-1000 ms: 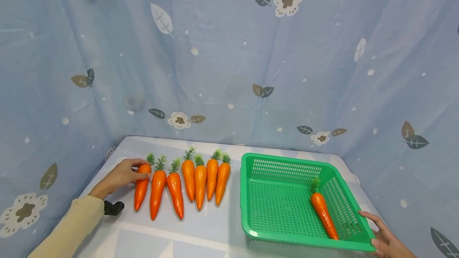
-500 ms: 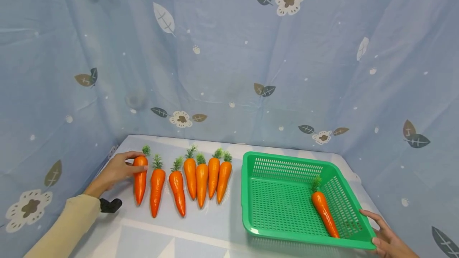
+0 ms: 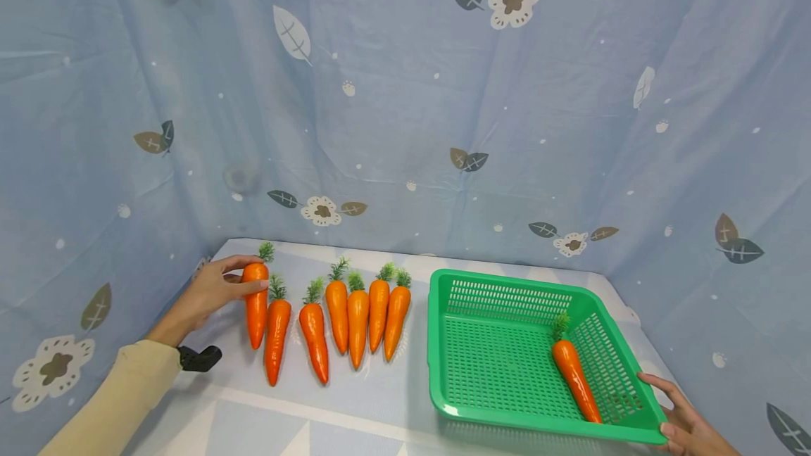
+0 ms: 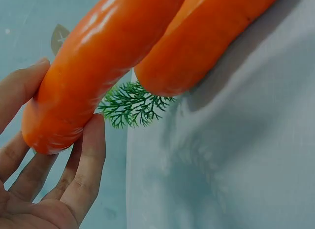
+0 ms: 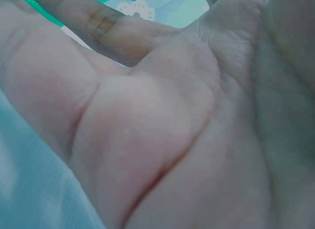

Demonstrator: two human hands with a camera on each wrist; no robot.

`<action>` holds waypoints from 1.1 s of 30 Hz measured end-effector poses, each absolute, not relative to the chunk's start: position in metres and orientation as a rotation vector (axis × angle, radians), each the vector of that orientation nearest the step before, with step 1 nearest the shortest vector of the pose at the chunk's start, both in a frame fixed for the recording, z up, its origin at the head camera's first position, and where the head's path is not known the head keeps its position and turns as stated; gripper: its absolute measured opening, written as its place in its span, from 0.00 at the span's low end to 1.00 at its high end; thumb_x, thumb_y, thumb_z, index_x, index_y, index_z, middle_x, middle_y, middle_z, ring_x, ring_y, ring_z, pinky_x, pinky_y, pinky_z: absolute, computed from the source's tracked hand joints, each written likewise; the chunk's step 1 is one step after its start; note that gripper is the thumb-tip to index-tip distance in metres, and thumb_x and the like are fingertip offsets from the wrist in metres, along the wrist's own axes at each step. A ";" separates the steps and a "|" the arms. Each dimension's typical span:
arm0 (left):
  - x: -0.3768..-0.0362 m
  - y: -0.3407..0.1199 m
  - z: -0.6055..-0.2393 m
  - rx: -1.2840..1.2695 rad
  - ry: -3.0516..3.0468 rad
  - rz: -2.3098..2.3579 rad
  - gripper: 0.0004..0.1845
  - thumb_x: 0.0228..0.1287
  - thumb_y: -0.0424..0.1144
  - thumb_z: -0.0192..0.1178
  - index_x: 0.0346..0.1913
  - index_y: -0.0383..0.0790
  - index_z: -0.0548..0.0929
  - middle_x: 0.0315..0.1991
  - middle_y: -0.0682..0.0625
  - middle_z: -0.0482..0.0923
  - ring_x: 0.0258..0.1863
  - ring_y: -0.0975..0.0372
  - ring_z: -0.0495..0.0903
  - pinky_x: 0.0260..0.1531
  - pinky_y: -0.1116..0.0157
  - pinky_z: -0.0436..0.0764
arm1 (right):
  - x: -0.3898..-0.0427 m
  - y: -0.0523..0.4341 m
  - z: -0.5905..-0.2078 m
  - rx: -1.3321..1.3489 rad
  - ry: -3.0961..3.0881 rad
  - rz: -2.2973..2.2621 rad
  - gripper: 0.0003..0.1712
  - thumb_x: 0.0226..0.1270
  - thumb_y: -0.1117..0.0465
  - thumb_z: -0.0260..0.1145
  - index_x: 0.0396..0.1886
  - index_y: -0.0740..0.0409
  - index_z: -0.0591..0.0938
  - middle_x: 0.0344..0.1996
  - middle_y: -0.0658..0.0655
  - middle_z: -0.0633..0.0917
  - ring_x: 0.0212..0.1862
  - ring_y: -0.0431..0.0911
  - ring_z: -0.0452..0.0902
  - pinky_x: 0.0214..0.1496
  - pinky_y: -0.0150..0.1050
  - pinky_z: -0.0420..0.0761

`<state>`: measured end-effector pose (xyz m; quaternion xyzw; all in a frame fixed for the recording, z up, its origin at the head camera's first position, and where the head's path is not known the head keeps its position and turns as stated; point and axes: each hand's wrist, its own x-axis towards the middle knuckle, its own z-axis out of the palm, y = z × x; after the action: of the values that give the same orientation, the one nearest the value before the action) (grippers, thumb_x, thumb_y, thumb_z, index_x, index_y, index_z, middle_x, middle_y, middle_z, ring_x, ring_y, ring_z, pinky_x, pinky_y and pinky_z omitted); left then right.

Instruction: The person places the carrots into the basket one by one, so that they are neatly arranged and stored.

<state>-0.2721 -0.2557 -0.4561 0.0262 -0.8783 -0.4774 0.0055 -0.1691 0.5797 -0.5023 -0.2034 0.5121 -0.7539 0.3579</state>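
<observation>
My left hand [image 3: 212, 293] pinches an orange carrot [image 3: 256, 312] with a green leafy top, near its thick end. In the left wrist view, thumb and fingers sit on either side of the held carrot [image 4: 98, 66], with a second carrot [image 4: 192, 51] beside it. Several more carrots [image 3: 277, 343] lie in a row to its right, tops toward the back. At the far right, my right hand [image 3: 687, 422] grips the near right corner of a green plastic basket [image 3: 507, 419]. One carrot [image 3: 576, 378] lies inside against the basket's right side. The right wrist view shows mostly palm.
A white and pale blue cloth [image 3: 253, 414] covers the table. Blue patterned curtains [image 3: 393, 104] stand close behind and on both sides. A black device [image 3: 200, 358] is on my left wrist, near the leftmost carrots.
The leftmost carrot has moved up and away from the front with my left hand, its tip now farther back. My right hand stays at the basket corner.
</observation>
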 end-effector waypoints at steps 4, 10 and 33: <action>-0.272 -0.250 -0.452 0.078 -2.748 -1.501 0.42 0.60 0.57 0.75 0.71 0.39 0.75 0.65 0.33 0.74 0.60 0.40 0.74 0.51 0.47 0.83 | -0.169 0.579 -0.502 -0.532 1.337 -1.947 0.37 0.86 0.66 0.31 0.76 0.16 0.57 0.69 0.41 0.73 0.68 0.54 0.75 0.66 0.63 0.73; -0.271 -0.241 -0.448 0.059 -2.756 -1.529 0.42 0.61 0.57 0.74 0.71 0.38 0.74 0.64 0.33 0.75 0.60 0.40 0.74 0.52 0.46 0.83 | -0.168 0.577 -0.499 -0.537 1.347 -1.943 0.38 0.86 0.67 0.31 0.76 0.17 0.56 0.70 0.41 0.72 0.68 0.54 0.74 0.67 0.63 0.72; -0.271 -0.213 -0.444 0.010 -2.760 -1.604 0.45 0.56 0.61 0.76 0.71 0.40 0.75 0.63 0.36 0.76 0.59 0.44 0.76 0.53 0.47 0.83 | -0.161 0.578 -0.493 -0.485 1.389 -1.921 0.38 0.86 0.67 0.30 0.77 0.16 0.54 0.70 0.28 0.67 0.71 0.51 0.72 0.68 0.67 0.69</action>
<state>-0.2708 -0.2129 -0.4439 0.0031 -0.8643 -0.5024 -0.0254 -0.1611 0.5780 -0.4927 -0.1874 0.5371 -0.7427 0.3534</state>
